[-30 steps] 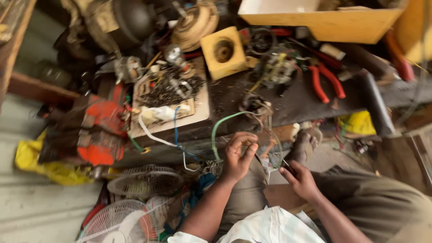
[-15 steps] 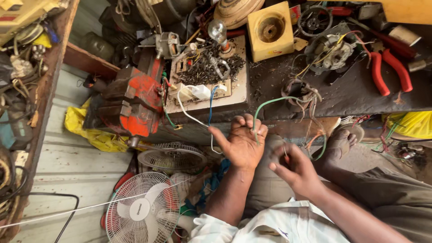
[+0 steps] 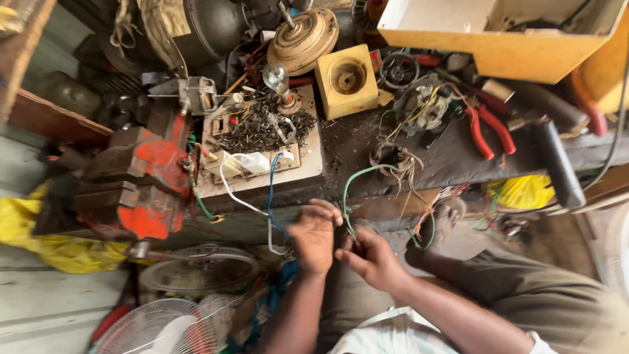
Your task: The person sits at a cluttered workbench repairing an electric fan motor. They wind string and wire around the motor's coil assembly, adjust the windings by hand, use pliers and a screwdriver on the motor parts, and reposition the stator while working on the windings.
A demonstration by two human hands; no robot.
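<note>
My left hand (image 3: 313, 236) and my right hand (image 3: 371, 257) are close together just below the front edge of a cluttered dark workbench (image 3: 452, 164). Both pinch the lower end of a green wire (image 3: 348, 185) that loops up to a tangle of thin copper wires (image 3: 392, 158) on the bench. The fingers hide the wire's tip. Left of my left hand, white and blue wires (image 3: 268, 196) hang down from a wooden board (image 3: 308, 167) with sockets, a bulb (image 3: 276, 77) and a pile of small screws.
A red bench vise (image 3: 141, 180) is at the left, red-handled pliers (image 3: 488, 128) and a small motor (image 3: 422, 105) at the right. A yellow box (image 3: 498, 56) stands at the back. White fan guards (image 3: 157, 328) lie on the floor. My knee (image 3: 524, 288) is at the lower right.
The view has swung and now looks more squarely at the bench. My hands have drawn closer together on the green wire, and my left hand's fingers have curled in.
</note>
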